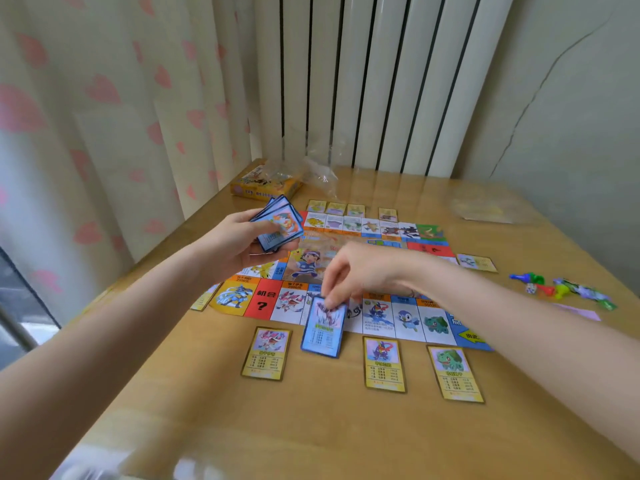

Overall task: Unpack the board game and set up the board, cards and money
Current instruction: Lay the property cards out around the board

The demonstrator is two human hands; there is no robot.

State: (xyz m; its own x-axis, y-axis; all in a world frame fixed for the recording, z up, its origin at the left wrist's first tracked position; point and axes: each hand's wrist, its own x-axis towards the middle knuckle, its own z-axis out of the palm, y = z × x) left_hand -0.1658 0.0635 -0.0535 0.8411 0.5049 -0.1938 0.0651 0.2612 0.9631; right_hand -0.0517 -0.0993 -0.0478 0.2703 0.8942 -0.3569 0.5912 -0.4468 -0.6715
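From the head camera, the left hand (242, 245) is raised over the board's (349, 271) left side, palm up, fingers curled round a fanned stack of blue-bordered cards (278, 225); the right hand (360, 271) reaches across the board, wrist bent down, thumb and fingers pinching the top edge of a single blue card (323, 327) at the board's near edge; that card sits between two of the yellow-bordered cards (266, 353) laid along the wooden table (277, 427); the game box (265, 185) lies at the far-left corner, coloured pawns (554, 287) to the right.
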